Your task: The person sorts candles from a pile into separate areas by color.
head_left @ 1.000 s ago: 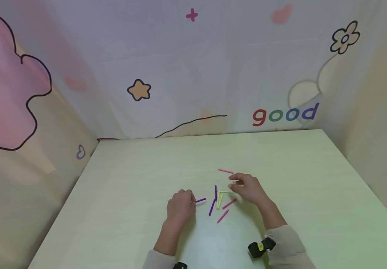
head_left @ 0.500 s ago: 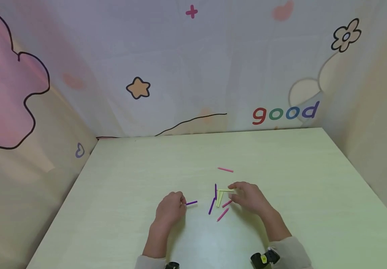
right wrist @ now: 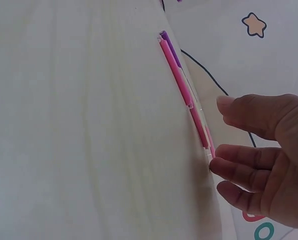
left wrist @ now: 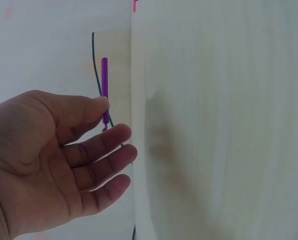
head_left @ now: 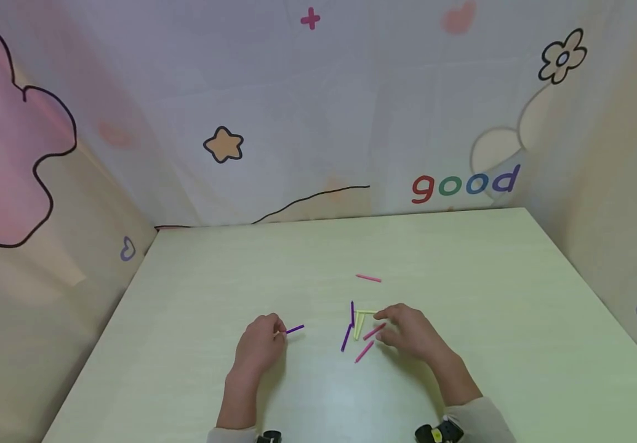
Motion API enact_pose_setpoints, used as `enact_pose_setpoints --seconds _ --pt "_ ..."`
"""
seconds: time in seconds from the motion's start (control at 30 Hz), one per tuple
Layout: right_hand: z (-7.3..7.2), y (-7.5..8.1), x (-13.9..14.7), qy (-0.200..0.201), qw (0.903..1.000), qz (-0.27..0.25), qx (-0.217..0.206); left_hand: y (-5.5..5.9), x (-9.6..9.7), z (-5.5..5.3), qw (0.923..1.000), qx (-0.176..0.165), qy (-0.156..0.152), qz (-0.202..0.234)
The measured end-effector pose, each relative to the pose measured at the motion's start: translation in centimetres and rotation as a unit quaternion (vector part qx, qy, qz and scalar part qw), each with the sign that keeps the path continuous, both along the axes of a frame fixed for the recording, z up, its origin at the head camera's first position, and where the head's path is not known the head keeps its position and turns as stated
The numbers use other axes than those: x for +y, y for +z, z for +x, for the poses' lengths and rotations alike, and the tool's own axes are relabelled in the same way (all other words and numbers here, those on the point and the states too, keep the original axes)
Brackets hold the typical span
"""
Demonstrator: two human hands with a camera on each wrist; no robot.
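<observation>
My left hand (head_left: 258, 344) is raised left of the stick group and pinches a slim purple stick (left wrist: 105, 80) between thumb and forefinger. One end of that stick narrows to a small crooked tip; the other fingers are loosely bent. At the right of the group, my right hand (head_left: 409, 332) hovers with thumb and fingers apart and nothing between them. Its fingertips are right by a pink stick (head_left: 374, 331) and the end of a pale yellow stick (head_left: 367, 311). A second pink stick (head_left: 364, 352) lies nearer me.
Two more purple sticks (head_left: 346, 337) lie along the group's left side, beside upright-lying yellow sticks (head_left: 359, 327). Farther back lies a lone pink stick (head_left: 368, 278). The pale table (head_left: 213, 264) ends at a printed cloth backdrop (head_left: 296, 123).
My left hand has moved left, away from the group, with the purple stick. My right hand has come down toward me from near the far pink stick to beside the yellow and pink ones.
</observation>
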State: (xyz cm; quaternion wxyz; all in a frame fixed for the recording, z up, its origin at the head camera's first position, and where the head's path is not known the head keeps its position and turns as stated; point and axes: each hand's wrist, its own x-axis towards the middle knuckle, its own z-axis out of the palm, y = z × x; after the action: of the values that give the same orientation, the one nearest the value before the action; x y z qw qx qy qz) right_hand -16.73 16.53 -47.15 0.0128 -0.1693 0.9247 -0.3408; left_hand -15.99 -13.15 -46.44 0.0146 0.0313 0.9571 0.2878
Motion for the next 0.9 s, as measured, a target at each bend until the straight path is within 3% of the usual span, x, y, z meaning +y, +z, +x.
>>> enact_pose_setpoints --seconds 0.57,0.9 --pt "-0.6 -0.8 0.5 -0.038 0.9974 -0.030 -0.053 0.3 -3.1 0.0 0.9994 0.014 0.028 0.013" --pt "-1.3 -1.9 0.5 -0.036 0.9962 -0.043 -0.066 0.4 -4.6 -0.3 0.9990 0.016 0.035 0.022"
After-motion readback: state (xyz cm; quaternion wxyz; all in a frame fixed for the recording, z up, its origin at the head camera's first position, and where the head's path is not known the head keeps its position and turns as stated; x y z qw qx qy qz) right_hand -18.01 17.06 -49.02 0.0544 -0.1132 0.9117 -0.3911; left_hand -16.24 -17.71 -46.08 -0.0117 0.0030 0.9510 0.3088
